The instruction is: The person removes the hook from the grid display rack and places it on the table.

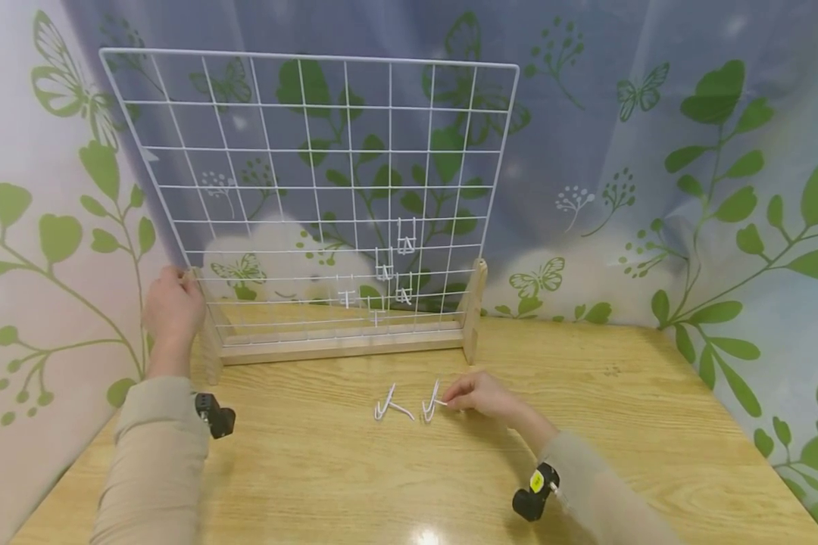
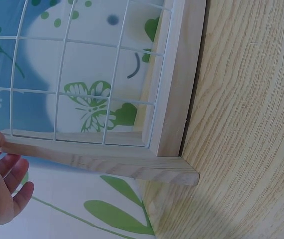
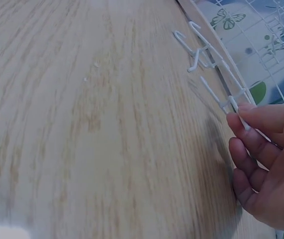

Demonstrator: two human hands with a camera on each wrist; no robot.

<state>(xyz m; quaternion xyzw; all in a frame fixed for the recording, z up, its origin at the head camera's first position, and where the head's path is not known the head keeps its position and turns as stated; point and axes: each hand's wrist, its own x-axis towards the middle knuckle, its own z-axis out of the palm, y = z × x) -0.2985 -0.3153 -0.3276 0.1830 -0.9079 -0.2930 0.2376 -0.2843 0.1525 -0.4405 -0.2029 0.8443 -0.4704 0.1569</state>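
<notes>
On table | right hand (image 1: 480, 395) pinches white hook (image 1: 432, 401) | left hand (image 1: 172, 306) grips grid frame (image 1: 207, 333)

The head view looks forward and down across the bench (image 1: 586, 424). Both wrist views sit close, sharing with it the wire grid (image 1: 313, 189) at the bench's far edge.

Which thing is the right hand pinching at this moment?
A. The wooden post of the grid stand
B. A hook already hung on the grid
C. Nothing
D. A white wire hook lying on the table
D: the right hand pinches one white wire hook on the wooden table, beside a second loose hook; the left hand is at the grid stand's left post.
</notes>
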